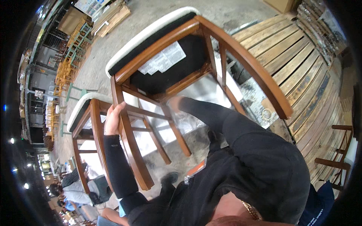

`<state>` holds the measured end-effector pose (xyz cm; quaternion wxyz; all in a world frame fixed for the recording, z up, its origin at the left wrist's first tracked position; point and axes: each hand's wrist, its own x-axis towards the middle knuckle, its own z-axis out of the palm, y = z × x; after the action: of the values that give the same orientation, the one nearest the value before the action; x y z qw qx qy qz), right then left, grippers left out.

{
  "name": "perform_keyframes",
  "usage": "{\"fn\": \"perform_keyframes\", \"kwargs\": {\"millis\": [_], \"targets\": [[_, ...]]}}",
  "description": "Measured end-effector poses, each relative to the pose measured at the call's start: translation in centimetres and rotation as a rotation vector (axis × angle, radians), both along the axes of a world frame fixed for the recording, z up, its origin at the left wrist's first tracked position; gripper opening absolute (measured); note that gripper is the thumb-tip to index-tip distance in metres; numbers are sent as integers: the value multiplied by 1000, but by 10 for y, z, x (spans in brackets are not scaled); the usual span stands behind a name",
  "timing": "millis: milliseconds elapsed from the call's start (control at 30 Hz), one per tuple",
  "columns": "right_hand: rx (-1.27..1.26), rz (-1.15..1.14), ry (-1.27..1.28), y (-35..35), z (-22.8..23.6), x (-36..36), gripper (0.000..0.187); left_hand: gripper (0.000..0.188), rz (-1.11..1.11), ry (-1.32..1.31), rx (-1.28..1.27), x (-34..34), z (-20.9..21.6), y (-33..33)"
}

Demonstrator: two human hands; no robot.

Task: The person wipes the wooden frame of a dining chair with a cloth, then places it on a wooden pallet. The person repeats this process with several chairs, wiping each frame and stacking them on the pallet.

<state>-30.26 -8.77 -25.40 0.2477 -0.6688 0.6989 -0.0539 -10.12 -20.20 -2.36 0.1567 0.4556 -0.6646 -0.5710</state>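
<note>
A brown wooden chair point(158, 34) with a white padded seat is tipped in front of me. Its black underside point(192, 52) faces me and bears white paper labels point(162, 60). My left hand point(114, 117) is closed round a front leg of this chair, where a rail meets it. Between the legs reaches my right hand point(175, 104), close to the lower inner edge of the seat frame. Motion smears it and its fingers cannot be made out. Just beyond my left forearm stands a second similar chair point(97, 116), also with a white seat.
A slatted wooden platform point(290, 56) lies to the right, with another upturned chair point(332, 164) near its close end. White sheeting point(203, 94) covers something behind the tipped chair. Rows of chairs point(64, 79) line the left; people point(81, 188) work at lower left.
</note>
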Motion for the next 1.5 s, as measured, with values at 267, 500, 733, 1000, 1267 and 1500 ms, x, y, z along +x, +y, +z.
{"fn": "perform_keyframes", "kwargs": {"millis": [267,500,733,1000,1267,1500], "targets": [[-739,-893,146,48,313,-186,35,31,-69,117,512,-43,-12,-68],[-29,-974,-514,83,249,-244,45,15,-233,160,451,-67,-6,-86],[-78,-720,-266,149,256,-248,22,17,23,167,216,-34,-6,-11],[-316,-972,-648,361,240,-285,28,13,-138,204,22,-109,65,152],[-816,-994,-519,594,314,-394,28,27,-492,323,-320,-289,165,299],[-1171,-1251,42,755,306,-484,40,17,-718,594,-370,-557,130,366]]}}
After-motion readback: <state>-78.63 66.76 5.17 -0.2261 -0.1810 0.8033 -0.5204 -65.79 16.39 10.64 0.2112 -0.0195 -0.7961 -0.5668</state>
